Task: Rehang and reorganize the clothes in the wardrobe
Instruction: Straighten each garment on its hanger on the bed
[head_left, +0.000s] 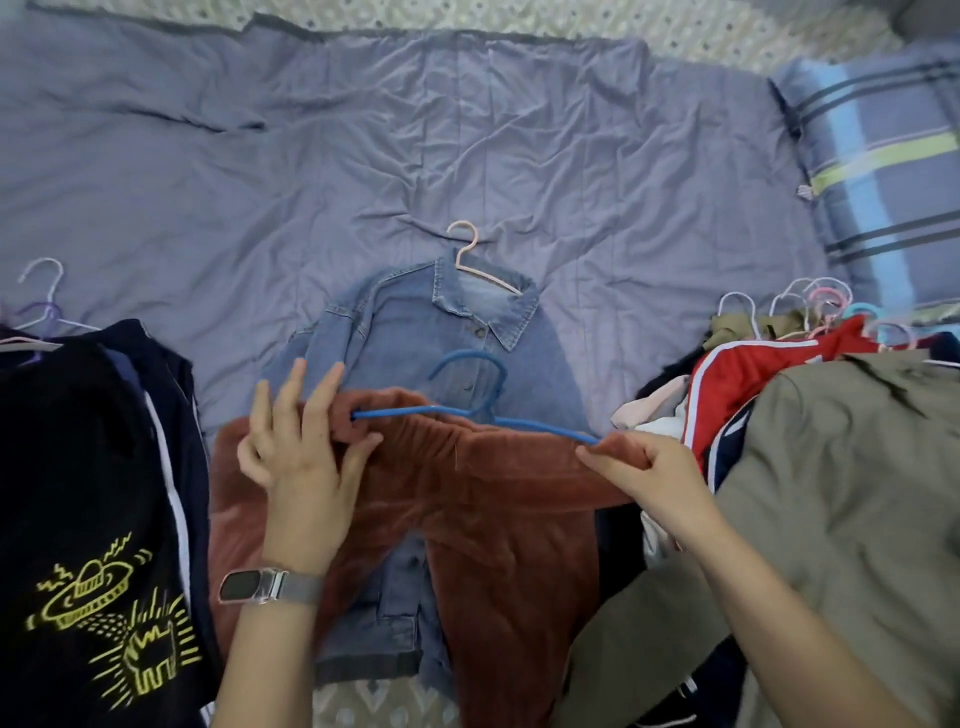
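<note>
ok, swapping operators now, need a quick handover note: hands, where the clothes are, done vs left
Left hand: thumb and a finger pinch the rust-brown garment at the left tip of the blue hanger, other fingers spread.
Right hand: pinches the garment at the hanger's right tip.
Denim jacket lies on the bed on a pink hanger, under the brown garment.
Dark pile at left, mixed pile at right, both with hangers.
Done: jacket on its hanger.
Left: seat the brown garment, then the piles; nothing is in the wardrobe yet.

both hands (304, 457) (644, 478) w/ rust garment (483, 499) on blue hanger (467, 410), over denim jacket (415, 332)
</note>
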